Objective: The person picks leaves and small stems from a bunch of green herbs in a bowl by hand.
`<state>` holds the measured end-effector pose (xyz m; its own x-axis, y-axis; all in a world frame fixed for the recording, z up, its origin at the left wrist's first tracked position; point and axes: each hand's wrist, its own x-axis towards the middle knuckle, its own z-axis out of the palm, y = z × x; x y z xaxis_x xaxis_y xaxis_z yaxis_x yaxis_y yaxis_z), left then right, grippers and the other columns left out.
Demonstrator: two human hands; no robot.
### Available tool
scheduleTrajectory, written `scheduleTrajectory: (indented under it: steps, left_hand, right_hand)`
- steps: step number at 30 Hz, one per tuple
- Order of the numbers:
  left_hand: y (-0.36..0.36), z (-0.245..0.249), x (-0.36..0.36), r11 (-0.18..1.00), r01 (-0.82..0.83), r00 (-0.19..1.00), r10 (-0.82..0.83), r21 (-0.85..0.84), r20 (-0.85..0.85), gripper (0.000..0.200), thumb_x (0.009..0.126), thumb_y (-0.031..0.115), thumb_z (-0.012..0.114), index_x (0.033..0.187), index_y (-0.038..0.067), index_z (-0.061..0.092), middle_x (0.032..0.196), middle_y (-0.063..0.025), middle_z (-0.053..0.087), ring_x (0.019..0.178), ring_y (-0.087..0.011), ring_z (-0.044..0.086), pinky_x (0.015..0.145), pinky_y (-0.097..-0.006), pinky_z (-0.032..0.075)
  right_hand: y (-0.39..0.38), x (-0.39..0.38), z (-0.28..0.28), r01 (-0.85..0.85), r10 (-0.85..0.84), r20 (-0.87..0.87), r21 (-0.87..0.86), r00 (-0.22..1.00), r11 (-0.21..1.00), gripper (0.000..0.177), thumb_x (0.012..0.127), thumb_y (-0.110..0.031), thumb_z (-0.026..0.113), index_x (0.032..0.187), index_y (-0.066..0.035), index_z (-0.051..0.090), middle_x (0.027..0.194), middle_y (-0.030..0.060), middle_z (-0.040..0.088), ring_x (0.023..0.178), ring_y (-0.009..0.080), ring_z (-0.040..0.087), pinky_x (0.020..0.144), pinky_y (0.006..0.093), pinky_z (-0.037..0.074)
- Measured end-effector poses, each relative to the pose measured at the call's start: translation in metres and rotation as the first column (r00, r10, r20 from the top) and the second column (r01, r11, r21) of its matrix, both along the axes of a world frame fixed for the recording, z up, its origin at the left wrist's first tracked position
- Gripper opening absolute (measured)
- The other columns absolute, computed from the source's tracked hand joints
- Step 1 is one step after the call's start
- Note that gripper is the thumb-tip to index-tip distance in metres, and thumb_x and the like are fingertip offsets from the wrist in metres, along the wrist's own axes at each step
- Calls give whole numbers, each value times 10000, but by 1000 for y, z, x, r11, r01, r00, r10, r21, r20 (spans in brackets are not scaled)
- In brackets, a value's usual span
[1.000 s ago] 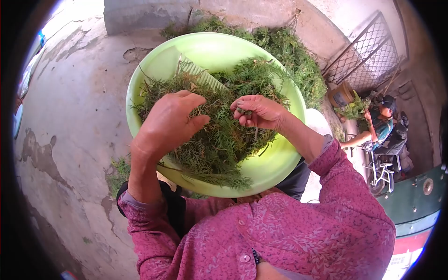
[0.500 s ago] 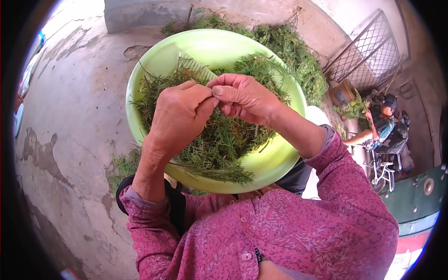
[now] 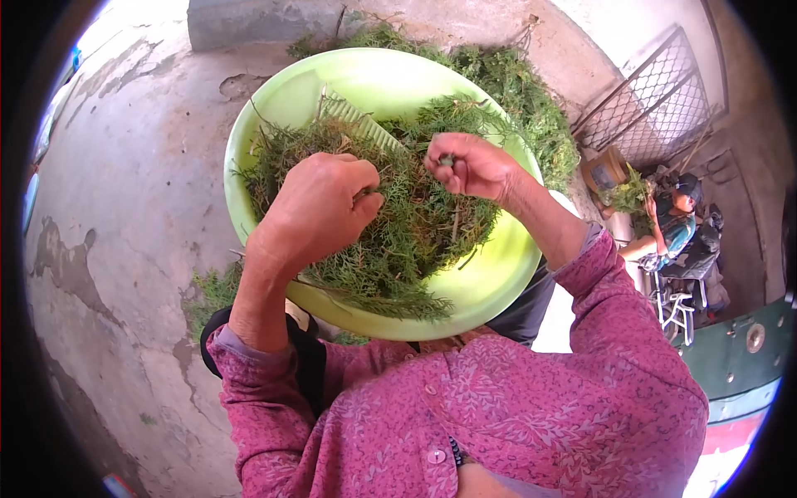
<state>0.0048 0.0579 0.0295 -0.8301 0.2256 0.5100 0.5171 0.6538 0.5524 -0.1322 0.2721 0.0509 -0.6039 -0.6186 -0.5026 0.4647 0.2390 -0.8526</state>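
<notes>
A light-green plastic basin point(image 3: 249, 195) rests at my lap, filled with cut evergreen sprigs point(image 3: 398, 261). Over its left half, my left hand point(image 3: 320, 203) is closed with thumb and fingers bent together; what it pinches, if anything, is hidden. My right hand point(image 3: 473, 166) hovers above the right half of the sprigs, fingers curled. In its fingers shows a small round grey-green thing point(image 3: 447, 159), too small to name surely. A ribbed pale-green strip point(image 3: 365, 120) lies among the sprigs near the basin's far side.
More evergreen branches point(image 3: 531, 108) are heaped behind the basin along a low concrete ledge point(image 3: 266, 23). At right, a seated person point(image 3: 681, 216) holds greenery near a brown bucket point(image 3: 606, 168). A metal mesh frame point(image 3: 647, 100) leans on the wall. Cracked concrete floor point(image 3: 133, 207) extends left.
My hands were together, fingertips touching over the basin; now they are apart. The right hand moved to the right, and the small grey-green thing shows in its fingers. The left stays closed.
</notes>
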Motion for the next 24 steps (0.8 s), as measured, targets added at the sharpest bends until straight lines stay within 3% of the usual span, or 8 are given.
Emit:
scheduleTrajectory:
  steps: [2, 4, 5, 6, 8, 19, 22, 24]
  left_hand:
    - [2, -3, -1, 998, -66, 997, 66, -17, -27, 124, 702, 99, 647, 782, 14, 605, 669, -134, 566, 633, -307, 568, 591, -374, 454]
    - [3, -1, 0, 999, -43, 999, 43, -26, 2, 160, 707, 119, 654, 817, 12, 608, 692, -140, 571, 654, -312, 570, 603, -381, 453]
    - [3, 0, 0, 999, -22, 999, 23, -35, 30, 197, 712, 139, 660, 853, 10, 610, 714, -146, 575, 676, -318, 573, 615, -387, 453]
    - [4, 0, -1, 999, -22, 999, 23, -33, 31, 197, 712, 139, 660, 853, 10, 610, 714, -146, 575, 676, -318, 573, 615, -387, 453]
    - [4, -1, -1, 998, -21, 998, 24, -59, 59, 193, 718, 146, 656, 845, 9, 606, 712, -147, 575, 674, -317, 573, 610, -387, 453]
    - [1, -1, -3, 997, 9, 993, 0, -79, 117, 178, 723, 163, 647, 785, 6, 589, 707, -159, 573, 701, -345, 570, 625, -421, 450]
    - [2, -2, -3, 996, 15, 995, -6, -88, 102, 193, 716, 142, 661, 838, 6, 599, 697, -148, 566, 674, -327, 566, 603, -393, 448]
    - [2, -1, -3, 996, 17, 995, -8, -86, 100, 192, 716, 142, 662, 837, 6, 599, 696, -147, 566, 676, -326, 566, 603, -393, 447]
  right_hand:
    - [9, -7, -19, -86, 98, -71, 154, 993, 984, 158, 830, -157, 571, 704, -72, 529, 632, 42, 534, 584, 60, 530, 464, 201, 436]
    - [16, -4, -37, -221, 657, -463, 691, 595, 688, 187, 822, -168, 566, 671, -58, 547, 598, 57, 539, 590, 104, 545, 523, 294, 469]
    - [19, -2, -42, -143, 767, -448, 815, 459, 562, 183, 793, -185, 585, 693, -31, 580, 623, 96, 580, 615, 200, 585, 613, 382, 482]
    - [24, -4, -50, -145, 768, -446, 816, 460, 560, 183, 793, -185, 585, 693, -31, 580, 623, 96, 580, 615, 200, 585, 613, 382, 482]
    - [38, -14, -73, 19, 856, -486, 871, 177, 490, 168, 760, -196, 603, 746, -29, 609, 699, 136, 612, 669, 291, 602, 653, 401, 487]
    - [33, -16, -82, 36, 872, -361, 928, 330, 371, 186, 669, -185, 670, 757, -31, 613, 741, 148, 609, 717, 315, 601, 672, 416, 487]
    - [32, -13, -72, 51, 870, -399, 914, 290, 402, 158, 673, -167, 658, 745, -31, 628, 711, 146, 610, 684, 286, 603, 658, 390, 490]
    - [31, -13, -61, -16, 728, -515, 812, 453, 583, 129, 682, -147, 644, 742, -33, 646, 701, 143, 622, 653, 247, 607, 646, 363, 490]
